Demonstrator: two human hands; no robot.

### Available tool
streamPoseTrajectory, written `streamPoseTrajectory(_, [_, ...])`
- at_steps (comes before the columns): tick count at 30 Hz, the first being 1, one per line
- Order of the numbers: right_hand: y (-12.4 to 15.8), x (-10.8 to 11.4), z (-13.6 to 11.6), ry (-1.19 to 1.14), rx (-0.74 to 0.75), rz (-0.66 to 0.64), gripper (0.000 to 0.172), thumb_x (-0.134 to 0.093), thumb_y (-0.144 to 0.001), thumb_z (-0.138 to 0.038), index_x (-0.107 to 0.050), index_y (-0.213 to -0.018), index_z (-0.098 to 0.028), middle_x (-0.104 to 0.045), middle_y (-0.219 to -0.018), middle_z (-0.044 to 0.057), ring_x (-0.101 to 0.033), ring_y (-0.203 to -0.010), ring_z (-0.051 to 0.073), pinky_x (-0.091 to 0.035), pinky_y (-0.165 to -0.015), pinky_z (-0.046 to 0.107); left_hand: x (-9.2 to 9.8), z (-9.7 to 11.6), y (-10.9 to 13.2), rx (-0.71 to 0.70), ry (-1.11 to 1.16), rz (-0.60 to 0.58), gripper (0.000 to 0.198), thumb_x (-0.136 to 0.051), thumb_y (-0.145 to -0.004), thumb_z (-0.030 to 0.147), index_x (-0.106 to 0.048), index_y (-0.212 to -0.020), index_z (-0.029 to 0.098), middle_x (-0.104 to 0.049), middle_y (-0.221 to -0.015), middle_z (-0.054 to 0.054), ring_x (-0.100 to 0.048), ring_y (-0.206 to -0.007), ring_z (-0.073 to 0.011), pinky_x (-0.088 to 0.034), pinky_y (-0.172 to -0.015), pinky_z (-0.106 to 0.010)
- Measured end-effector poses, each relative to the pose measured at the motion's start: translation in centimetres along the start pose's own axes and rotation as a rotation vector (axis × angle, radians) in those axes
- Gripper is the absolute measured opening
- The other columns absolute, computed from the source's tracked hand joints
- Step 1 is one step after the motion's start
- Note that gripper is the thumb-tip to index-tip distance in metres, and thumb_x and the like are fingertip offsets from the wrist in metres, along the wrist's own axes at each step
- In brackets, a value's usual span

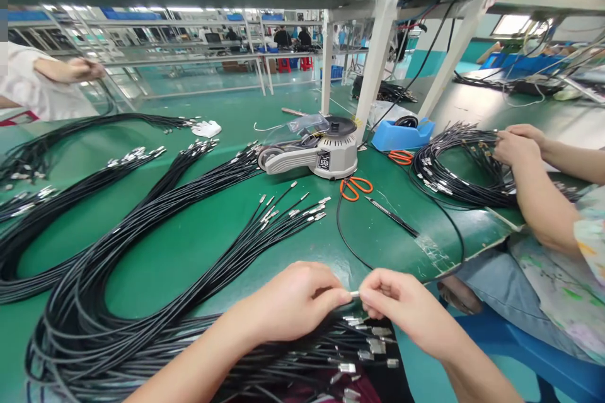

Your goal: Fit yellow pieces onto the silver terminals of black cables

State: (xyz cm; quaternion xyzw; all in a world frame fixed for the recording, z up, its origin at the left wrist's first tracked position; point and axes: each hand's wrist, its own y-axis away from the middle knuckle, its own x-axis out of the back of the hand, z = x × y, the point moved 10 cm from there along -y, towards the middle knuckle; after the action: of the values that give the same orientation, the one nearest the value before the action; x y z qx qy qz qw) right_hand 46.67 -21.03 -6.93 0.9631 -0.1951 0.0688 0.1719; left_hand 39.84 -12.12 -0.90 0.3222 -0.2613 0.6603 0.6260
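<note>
In front of me my left hand and my right hand meet with pinched fingers. Between their fingertips is a small silver-white cable connector, which both hands grip; most of it is covered by fingers. A thin black cable curves down over the table to my right hand. Below my hands lie several black cables with metal connector ends, gathered in a thick bundle. Another fan of cable ends rests just beyond my left hand.
A grey tape dispenser stands mid-table, near orange-handled scissors and a black craft knife. Looped cable bundles cover the left side. At right, a co-worker's hands hold a cable coil, near a blue tape holder.
</note>
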Motion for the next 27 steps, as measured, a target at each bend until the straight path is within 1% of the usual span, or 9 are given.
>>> streamPoseTrajectory(2, [1.5, -0.2, 1.3, 0.06, -0.064, -0.079, 0.016, -0.057, -0.082, -0.03, -0.06, -0.069, -0.02, -0.063, -0.065, 0.001, -0.056, -0.062, 0.015, -0.042, -0.059, 0.025, 2.1, -1.6, 0.1, 0.032, -0.071, 0.129, 0.028, -0.041, -0.092, 0.031, -0.067, -0.09, 0.022, -0.068, -0.086, -0.002, -0.061, -0.081, -0.0143, -0.044, -0.077, -0.024])
streamPoseTrajectory(4, [2.4, 0.0, 2.3, 0.143, -0.091, -0.159, 0.021, -0.055, -0.083, -0.033, -0.062, -0.068, -0.02, -0.065, -0.064, 0.002, -0.058, -0.06, 0.016, -0.042, -0.057, 0.026, 4.3, -4.0, -0.3, 0.109, -0.27, 0.317, 0.024, -0.042, -0.091, 0.026, -0.064, -0.099, 0.021, -0.066, -0.093, -0.004, -0.06, -0.088, -0.0163, -0.045, -0.082, -0.028])
streamPoseTrajectory(5, [2.5, 0.4, 2.4, 0.184, -0.086, -0.163, 0.026, -0.054, -0.084, -0.036, -0.063, -0.067, -0.019, -0.065, -0.064, 0.003, -0.058, -0.06, 0.016, -0.042, -0.057, 0.026, 4.7, -4.9, -0.8, 0.133, -0.395, 0.36, 0.023, -0.044, -0.09, 0.023, -0.063, -0.102, 0.02, -0.065, -0.095, -0.005, -0.059, -0.09, -0.018, -0.045, -0.084, -0.03])
streamPoseTrajectory(9, [0.5, 3.6, 0.9, 0.134, 0.003, -0.005, 0.034, -0.05, -0.086, -0.045, -0.063, -0.069, -0.018, -0.065, -0.068, 0.003, -0.059, -0.063, 0.016, -0.045, -0.061, 0.028, 4.7, -7.3, -3.8, 0.177, -0.599, 0.408, 0.016, -0.048, -0.084, 0.015, -0.064, -0.082, 0.015, -0.062, -0.085, -0.012, -0.057, -0.085, -0.0253, -0.046, -0.077, -0.038])
streamPoseTrajectory(13, [-3.4, 4.8, -0.8, -0.091, 0.071, 0.126, 0.03, -0.058, -0.082, -0.044, -0.066, -0.084, -0.016, -0.066, -0.074, 0.005, -0.059, -0.065, 0.015, -0.047, -0.063, 0.028, 4.5, -6.3, -4.1, 0.159, -0.608, 0.448, 0.025, -0.04, -0.088, 0.015, -0.063, -0.077, 0.015, -0.062, -0.081, -0.012, -0.056, -0.082, -0.025, -0.045, -0.076, -0.038])
streamPoseTrajectory(16, [-6.2, 4.8, -1.6, -0.241, 0.079, 0.235, 0.033, -0.062, -0.078, -0.045, -0.067, -0.088, -0.013, -0.068, -0.08, 0.007, -0.06, -0.067, 0.014, -0.048, -0.062, 0.027, 4.0, -4.9, -2.5, 0.129, -0.579, 0.479, 0.023, -0.038, -0.091, 0.018, -0.061, -0.089, 0.015, -0.063, -0.087, -0.01, -0.058, -0.084, -0.0219, -0.046, -0.077, -0.035])
streamPoseTrajectory(18, [-7.5, 4.2, -2.2, -0.3, 0.085, 0.234, 0.033, -0.066, -0.074, -0.044, -0.067, -0.085, -0.013, -0.068, -0.079, 0.007, -0.06, -0.067, 0.013, -0.048, -0.06, 0.025, 3.8, -3.8, -1.2, 0.083, -0.517, 0.526, 0.022, -0.038, -0.092, 0.018, -0.06, -0.091, 0.017, -0.064, -0.089, -0.008, -0.058, -0.084, -0.0196, -0.047, -0.077, -0.032])
streamPoseTrajectory(22, [-8.3, 3.0, -3.9, -0.306, 0.125, 0.177, 0.029, -0.072, -0.069, -0.04, -0.067, -0.075, -0.012, -0.065, -0.068, 0.003, -0.058, -0.062, 0.012, -0.047, -0.06, 0.024, 4.1, -2.5, 0.1, 0.044, -0.264, 0.632, 0.014, -0.044, -0.089, 0.018, -0.059, -0.088, 0.018, -0.063, -0.085, -0.005, -0.058, -0.081, -0.017, -0.047, -0.076, -0.03])
streamPoseTrajectory(27, [-7.3, 3.1, -5.6, -0.181, 0.253, 0.18, 0.023, -0.066, -0.076, -0.037, -0.067, -0.077, -0.014, -0.064, -0.067, 0.001, -0.056, -0.062, 0.012, -0.046, -0.062, 0.025, 4.1, -2.3, -1.8, 0.099, 0.101, 0.575, 0.02, -0.05, -0.087, 0.024, -0.061, -0.103, 0.02, -0.067, -0.092, -0.003, -0.061, -0.084, -0.0151, -0.047, -0.078, -0.027])
